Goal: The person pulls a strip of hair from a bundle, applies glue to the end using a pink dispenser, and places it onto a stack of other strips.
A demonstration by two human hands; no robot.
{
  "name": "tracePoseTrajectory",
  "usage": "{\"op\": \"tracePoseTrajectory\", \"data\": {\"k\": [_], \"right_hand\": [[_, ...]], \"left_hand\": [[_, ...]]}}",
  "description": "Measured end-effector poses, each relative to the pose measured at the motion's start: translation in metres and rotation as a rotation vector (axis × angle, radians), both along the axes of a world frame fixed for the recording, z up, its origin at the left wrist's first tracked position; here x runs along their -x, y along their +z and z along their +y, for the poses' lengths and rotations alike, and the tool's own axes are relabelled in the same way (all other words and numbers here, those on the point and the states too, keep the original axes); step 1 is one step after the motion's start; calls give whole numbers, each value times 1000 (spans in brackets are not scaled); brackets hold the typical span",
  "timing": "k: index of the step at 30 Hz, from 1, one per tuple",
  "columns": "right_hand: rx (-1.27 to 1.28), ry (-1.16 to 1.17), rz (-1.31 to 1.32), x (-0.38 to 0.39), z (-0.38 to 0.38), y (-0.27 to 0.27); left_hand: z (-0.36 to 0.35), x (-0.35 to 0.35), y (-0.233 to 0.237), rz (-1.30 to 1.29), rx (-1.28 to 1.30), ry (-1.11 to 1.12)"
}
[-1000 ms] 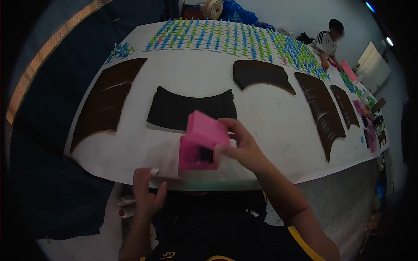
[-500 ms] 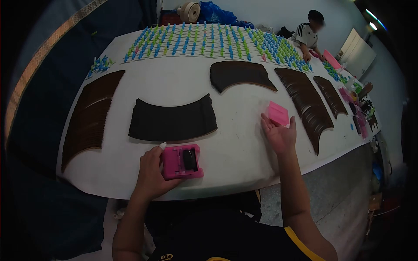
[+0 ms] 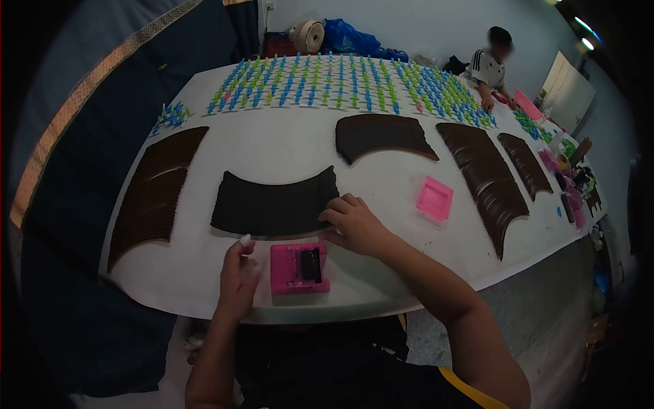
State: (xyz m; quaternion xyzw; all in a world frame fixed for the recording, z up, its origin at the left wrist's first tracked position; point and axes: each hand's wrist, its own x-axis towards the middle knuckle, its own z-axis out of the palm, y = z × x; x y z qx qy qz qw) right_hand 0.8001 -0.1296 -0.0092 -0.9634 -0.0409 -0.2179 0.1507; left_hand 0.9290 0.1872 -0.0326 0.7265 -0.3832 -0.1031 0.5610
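Dark blue curtain (image 3: 75, 225) hangs at left. Blue plastic bag (image 3: 349, 38) lies beside round beige object (image 3: 308, 36), beyond table (image 3: 272, 143). Person (image 3: 487, 69) is at table's far right.

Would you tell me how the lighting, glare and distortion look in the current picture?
Head view: dim overall, with black corners; strong wide-angle bending curves the table; glossy streaks show on the long brown sheet at right; ceiling lights glare at upper right; the other person's face is blurred.
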Motion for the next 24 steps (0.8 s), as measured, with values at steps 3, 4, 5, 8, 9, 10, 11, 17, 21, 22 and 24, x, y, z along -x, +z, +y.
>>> {"op": "tracePoseTrajectory", "data": {"k": [3,4,5,8,9,10,11,17,21,22,24], "right_hand": [[66,11,-64,-5,-5,-6],[64,17,-69,-7,-8,-9],[75,46,-59,-10,-12,-13],[91,76,-82,-12,-15,-16],[98,75,-106,-12,-15,-16],[96,83,-107,-12,-15,-16],[72,85,-114,-11,-14,-17],[43,104,-144,-6,-13,-17],[-2,74,-156,-3,-16,-16],[-4,77,-156,-2,-17,-16],[-39,82,-156,-1,-17,-17]], "left_hand": [[0,-1,-3,206,93,98],[-2,1,-1,200,92,105],[-5,3,2,195,64,122],[-10,7,3,120,-17,140],[-10,7,3,59,-71,138],[-11,7,3,59,-72,146],[-9,7,4,9,-131,139],[-10,7,3,-21,-180,112],[-12,8,2,-71,-186,100],[-12,7,3,-70,-188,103],[-11,7,5,-167,-266,94]]}}
